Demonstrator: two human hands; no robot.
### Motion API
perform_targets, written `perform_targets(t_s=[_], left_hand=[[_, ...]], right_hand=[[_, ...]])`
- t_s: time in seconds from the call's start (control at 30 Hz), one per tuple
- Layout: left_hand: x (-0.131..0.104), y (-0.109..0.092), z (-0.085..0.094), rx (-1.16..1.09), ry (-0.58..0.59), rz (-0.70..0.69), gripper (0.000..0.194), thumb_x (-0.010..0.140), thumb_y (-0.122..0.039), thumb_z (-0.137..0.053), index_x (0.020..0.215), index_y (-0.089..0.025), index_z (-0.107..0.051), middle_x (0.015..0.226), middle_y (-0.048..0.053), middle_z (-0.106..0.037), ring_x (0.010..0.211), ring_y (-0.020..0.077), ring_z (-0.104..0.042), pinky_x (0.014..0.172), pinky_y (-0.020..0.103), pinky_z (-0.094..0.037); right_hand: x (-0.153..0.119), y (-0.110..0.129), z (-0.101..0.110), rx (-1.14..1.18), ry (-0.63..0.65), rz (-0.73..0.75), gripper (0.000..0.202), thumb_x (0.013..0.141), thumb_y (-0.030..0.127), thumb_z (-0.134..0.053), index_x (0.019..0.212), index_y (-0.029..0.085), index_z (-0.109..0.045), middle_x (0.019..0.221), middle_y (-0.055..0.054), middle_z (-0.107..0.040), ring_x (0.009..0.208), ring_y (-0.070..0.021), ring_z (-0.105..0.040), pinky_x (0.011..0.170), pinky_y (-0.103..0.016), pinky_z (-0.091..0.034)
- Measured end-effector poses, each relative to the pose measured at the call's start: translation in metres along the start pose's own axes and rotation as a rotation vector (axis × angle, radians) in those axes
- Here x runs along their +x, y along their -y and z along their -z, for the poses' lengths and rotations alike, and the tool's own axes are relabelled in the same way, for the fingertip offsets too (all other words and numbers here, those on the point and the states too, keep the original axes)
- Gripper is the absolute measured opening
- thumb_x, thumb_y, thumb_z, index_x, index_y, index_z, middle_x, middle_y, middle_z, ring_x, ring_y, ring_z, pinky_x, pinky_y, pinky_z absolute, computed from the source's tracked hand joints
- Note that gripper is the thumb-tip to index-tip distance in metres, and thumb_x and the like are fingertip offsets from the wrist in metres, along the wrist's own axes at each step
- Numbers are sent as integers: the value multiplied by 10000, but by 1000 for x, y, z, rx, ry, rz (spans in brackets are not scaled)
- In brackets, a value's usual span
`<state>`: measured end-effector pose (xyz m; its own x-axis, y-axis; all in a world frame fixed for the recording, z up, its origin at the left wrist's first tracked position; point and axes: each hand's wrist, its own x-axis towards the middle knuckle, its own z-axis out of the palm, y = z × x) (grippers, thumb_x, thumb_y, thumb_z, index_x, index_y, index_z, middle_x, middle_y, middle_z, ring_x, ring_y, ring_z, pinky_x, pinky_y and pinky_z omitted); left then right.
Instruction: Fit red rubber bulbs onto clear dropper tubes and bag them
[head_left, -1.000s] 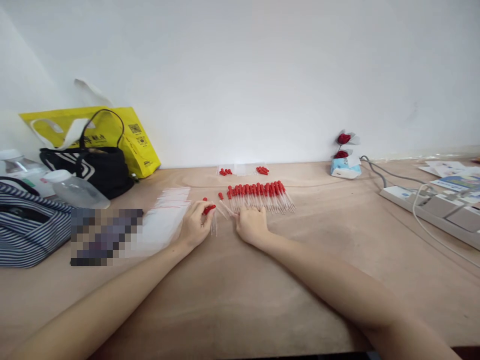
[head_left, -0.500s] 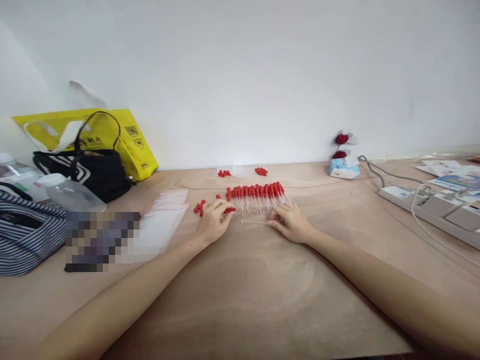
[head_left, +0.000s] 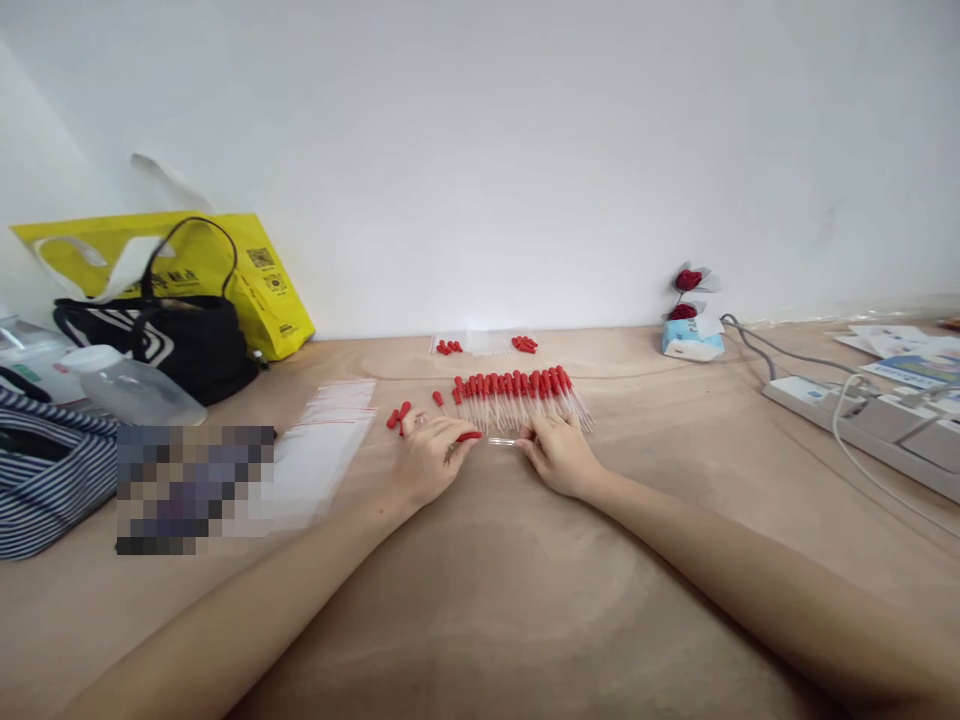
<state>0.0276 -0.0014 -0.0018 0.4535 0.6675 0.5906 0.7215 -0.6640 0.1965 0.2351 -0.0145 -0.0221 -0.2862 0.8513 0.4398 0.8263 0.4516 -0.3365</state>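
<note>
My left hand (head_left: pixel 435 455) is closed in a pinch on a red rubber dropper bulb (head_left: pixel 469 436), whose end points right. Facing it, my right hand (head_left: pixel 559 452) grips a thin clear dropper tube (head_left: pixel 501 441) with its free end toward the bulb. A small gap separates tube and bulb. Just behind both hands lies a row of droppers (head_left: pixel 517 385) with red bulbs at the far end and clear tubes toward me. Loose red bulbs (head_left: pixel 394 417) rest beside my left hand, and a single bulb (head_left: pixel 438 398) lies behind it.
Clear plastic bags (head_left: pixel 337 440) lie at the left. More red bulbs (head_left: pixel 525 344) are by the wall. Far left stand a yellow bag (head_left: pixel 274 300), a black bag (head_left: pixel 202 350), a bottle (head_left: pixel 139 385) and a striped bag (head_left: pixel 52 490). At right are a tissue pack (head_left: pixel 691 342) and power strip (head_left: pixel 810 408).
My right hand has moved left with the tube, bringing its end nearer the bulb. My left hand has shifted slightly right, and the bulb in it now points more squarely at the tube.
</note>
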Motion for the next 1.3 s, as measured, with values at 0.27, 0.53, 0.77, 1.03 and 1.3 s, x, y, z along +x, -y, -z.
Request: perform_targets(t_s=[0.27,0.53,0.77,1.03,1.3], left_hand=[[-3,-6,2,0,-12,-67,139,840,-269,-474,834,-222,-605,829,-8,-684,814,159,-616,1016,465,-18],[-3,-5,1,-13,-55,-85,155,848,-254,-457,853,-214,-607,855,6,-688,787,155,-630,1025,461,-33],[-3,-6,0,-10,-66,-109,141,839,-240,-486,880,-231,-621,853,-7,-696,826,160,-630,1020,475,0],[-4,-7,-2,67,-142,-123,148,834,-227,-491,874,-238,-633,1005,41,-658,1044,225,-544,994,510,-69],[-4,-9,-2,83,-159,-152,163,834,-226,-476,833,-229,-640,977,46,-667,1042,236,-548,989,538,-55]], right_hand=[[-5,1,-2,113,-158,190,171,867,256,-405,900,167,-546,784,-38,-621,711,-134,-537,704,-293,-268],[-5,2,-2,1,-191,284,219,876,237,-388,914,181,-597,794,-37,-634,710,-124,-534,729,-312,-255],[-6,5,-1,8,-230,271,223,871,222,-381,873,176,-599,786,-28,-641,679,-109,-532,750,-313,-248],[-7,12,1,-34,-335,240,194,849,216,-415,825,191,-605,722,1,-642,649,-103,-534,822,-345,-204],[-8,15,1,-66,-348,299,169,837,225,-440,820,191,-604,701,5,-632,652,-102,-518,839,-346,-189]])
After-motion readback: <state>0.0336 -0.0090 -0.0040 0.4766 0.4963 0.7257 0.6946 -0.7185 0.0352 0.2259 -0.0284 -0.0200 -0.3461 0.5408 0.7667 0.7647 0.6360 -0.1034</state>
